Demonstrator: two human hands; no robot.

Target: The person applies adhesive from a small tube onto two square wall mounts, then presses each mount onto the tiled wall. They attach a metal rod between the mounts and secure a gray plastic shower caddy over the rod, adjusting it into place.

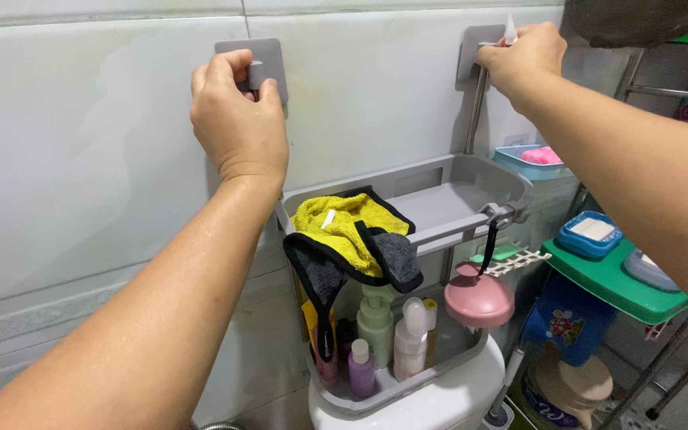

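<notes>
Both hands are raised to the tiled wall (81, 143), each at one of two grey wall mounts. The left hand (239, 119) curls around the left mount (258, 65), fingers folded over its front — a closed grip on the mount itself. The right hand (521, 60) pinches the top of the right mount (475, 49), where a metal rod (475, 111) runs down; its grip is closed too, with a small white tip (510, 30) sticking up above the knuckles.

Below hangs a grey two-tier rack (447, 195), set between the arms. A yellow and grey cloth (348, 235) drapes over the front left edge of the upper tier. The lower tier holds bottles — a pale green pump bottle (375, 318), a white one (411, 338), a small purple one (360, 368). A pink round case (479, 301) dangles by a black strap from the upper tier's right end. To the right stands a metal shelf with a green tray (611, 283).
</notes>
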